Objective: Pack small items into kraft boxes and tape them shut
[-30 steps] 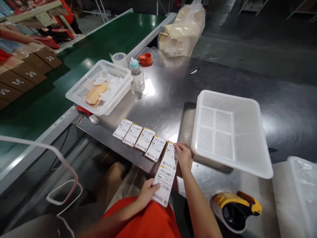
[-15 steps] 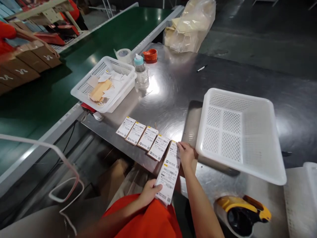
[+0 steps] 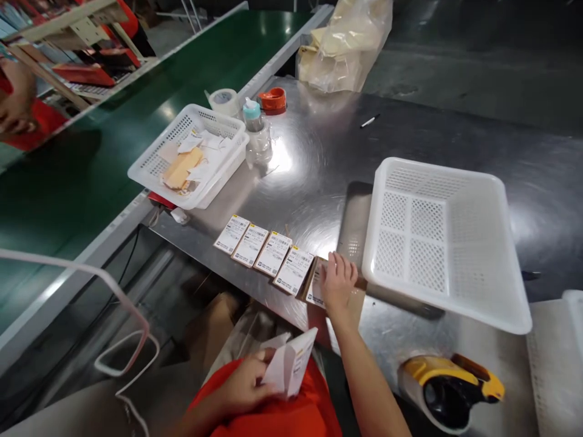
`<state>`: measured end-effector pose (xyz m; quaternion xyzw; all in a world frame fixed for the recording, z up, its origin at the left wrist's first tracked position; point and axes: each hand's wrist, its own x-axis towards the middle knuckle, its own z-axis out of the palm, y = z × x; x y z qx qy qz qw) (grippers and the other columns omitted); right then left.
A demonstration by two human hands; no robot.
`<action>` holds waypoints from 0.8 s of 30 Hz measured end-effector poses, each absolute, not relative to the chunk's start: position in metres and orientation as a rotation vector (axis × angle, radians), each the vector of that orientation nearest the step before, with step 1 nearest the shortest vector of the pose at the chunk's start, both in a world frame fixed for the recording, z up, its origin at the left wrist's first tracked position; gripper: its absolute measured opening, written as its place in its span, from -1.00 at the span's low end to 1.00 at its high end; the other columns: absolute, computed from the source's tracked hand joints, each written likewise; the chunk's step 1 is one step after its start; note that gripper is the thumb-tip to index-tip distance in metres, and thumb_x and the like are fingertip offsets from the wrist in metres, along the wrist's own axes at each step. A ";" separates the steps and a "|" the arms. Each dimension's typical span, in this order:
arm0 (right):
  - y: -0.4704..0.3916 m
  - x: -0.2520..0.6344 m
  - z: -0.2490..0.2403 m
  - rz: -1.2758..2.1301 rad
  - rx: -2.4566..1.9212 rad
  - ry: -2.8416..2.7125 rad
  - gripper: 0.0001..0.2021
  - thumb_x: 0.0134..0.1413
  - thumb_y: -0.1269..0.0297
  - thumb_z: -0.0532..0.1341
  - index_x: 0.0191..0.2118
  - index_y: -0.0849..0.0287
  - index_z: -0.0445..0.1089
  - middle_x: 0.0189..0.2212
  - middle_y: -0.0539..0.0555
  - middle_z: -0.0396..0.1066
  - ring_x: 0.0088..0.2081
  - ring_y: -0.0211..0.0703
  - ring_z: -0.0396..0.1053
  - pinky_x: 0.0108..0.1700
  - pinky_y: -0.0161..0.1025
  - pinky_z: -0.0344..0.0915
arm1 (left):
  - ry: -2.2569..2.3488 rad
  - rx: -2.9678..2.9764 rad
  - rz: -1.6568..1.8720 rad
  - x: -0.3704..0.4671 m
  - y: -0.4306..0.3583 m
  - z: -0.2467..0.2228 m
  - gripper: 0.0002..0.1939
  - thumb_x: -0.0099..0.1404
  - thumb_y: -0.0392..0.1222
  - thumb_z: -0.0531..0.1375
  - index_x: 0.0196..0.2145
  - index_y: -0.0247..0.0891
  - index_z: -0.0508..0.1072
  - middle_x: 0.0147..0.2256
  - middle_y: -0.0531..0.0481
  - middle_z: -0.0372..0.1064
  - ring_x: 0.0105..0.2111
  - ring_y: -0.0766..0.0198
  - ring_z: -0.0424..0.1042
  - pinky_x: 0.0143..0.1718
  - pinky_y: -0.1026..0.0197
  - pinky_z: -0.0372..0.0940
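Close to my lap, my left hand (image 3: 248, 382) grips several white printed shipping labels (image 3: 291, 364), which are tilted and fanned apart. My right hand (image 3: 337, 282) lies with fingers stretched out over the rightmost small brown box at the table's front edge. A white label (image 3: 315, 290) on that box is partly covered by this hand. To its left stands a row of small boxes, each topped with a label, the closest being a labelled box (image 3: 294, 270). The far-left labelled box (image 3: 231, 233) ends the row.
An upright white basket (image 3: 405, 285) stands right of my right hand, near a yellow-black scanner (image 3: 449, 388). Another basket (image 3: 200, 203) holds paper scraps. Behind it are tape (image 3: 224, 100), a bottle (image 3: 253, 115) and a red tape dispenser (image 3: 273, 100). A green conveyor (image 3: 182, 79) runs along the left.
My left hand has drawn the labels back toward my lap and tilted them. My right hand has spread over the rightmost box's label. The brown cartons on the conveyor have left view.
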<state>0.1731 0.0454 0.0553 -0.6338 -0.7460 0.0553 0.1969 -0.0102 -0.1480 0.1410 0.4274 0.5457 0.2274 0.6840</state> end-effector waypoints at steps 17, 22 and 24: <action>0.029 0.137 0.048 0.229 -1.990 -2.459 -0.21 0.20 -0.16 -0.15 0.32 0.41 -0.09 0.36 0.31 -0.23 0.34 0.30 -0.32 0.23 0.39 -0.43 | 1.369 1.358 0.696 -0.046 -0.110 0.153 -0.78 0.25 -0.23 0.13 -0.44 -0.27 0.56 -0.03 -0.21 0.44 -0.03 0.09 0.43 -0.02 0.15 0.33; 0.029 0.126 0.042 0.224 -2.000 -2.395 -0.17 0.19 -0.17 -0.14 0.31 0.50 -0.10 0.34 0.44 -0.23 0.35 0.30 -0.35 0.24 0.36 -0.45 | 1.460 1.373 0.886 -0.064 -0.103 0.168 -0.84 0.20 -0.27 0.18 -0.41 -0.25 0.58 -0.07 -0.20 0.47 -0.05 0.06 0.44 -0.06 0.13 0.35; 0.031 0.124 0.043 0.276 -1.964 -2.372 -0.14 0.18 -0.18 -0.11 0.29 0.59 -0.08 0.32 0.49 -0.20 0.35 0.28 -0.32 0.27 0.29 -0.40 | 1.472 1.368 0.937 -0.070 -0.097 0.173 -0.85 0.17 -0.25 0.21 -0.33 -0.24 0.59 -0.07 -0.21 0.48 -0.05 0.03 0.44 -0.05 0.09 0.35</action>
